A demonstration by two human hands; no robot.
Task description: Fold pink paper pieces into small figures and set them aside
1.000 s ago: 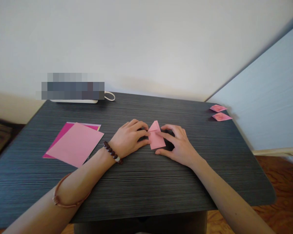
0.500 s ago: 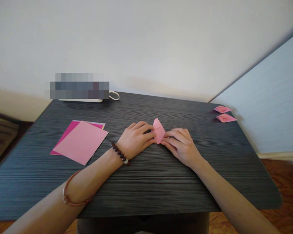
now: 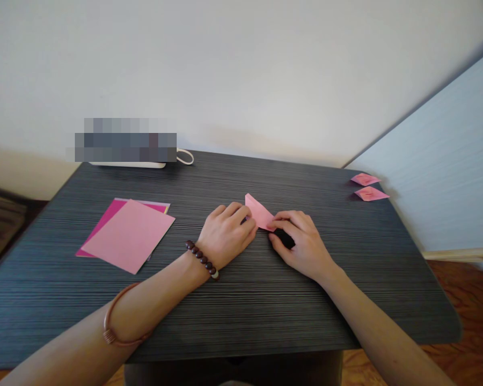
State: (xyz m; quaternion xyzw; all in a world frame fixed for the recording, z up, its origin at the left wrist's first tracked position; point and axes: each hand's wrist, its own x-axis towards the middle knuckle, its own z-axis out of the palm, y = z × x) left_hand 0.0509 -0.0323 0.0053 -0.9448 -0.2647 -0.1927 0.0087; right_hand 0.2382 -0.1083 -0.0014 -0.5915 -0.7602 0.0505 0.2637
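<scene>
A small folded pink paper [image 3: 260,212] is between my hands at the middle of the table, its pointed end toward the wall. My left hand [image 3: 228,234], with a dark bead bracelet [image 3: 202,259] at the wrist, is closed on the paper's left side; the fingers cover that edge. At the lower right corner, my right hand [image 3: 300,240] grips the paper with its fingers, the thumb lying a little below. Part of the paper's lower edge is hidden by the left fingers.
Flat pink sheets [image 3: 131,236] lie overlapped at the left, over a magenta one. Two folded pink paper pieces [image 3: 366,186] sit at the far right edge. A blurred-out object with a white base [image 3: 126,164] and a cord loop [image 3: 185,156] stands at the back left by the wall.
The folded paper has turned, its top tip swinging left and its body now slanting down to the right. My left fingers have curled in lower, and the right thumb has come off the paper.
</scene>
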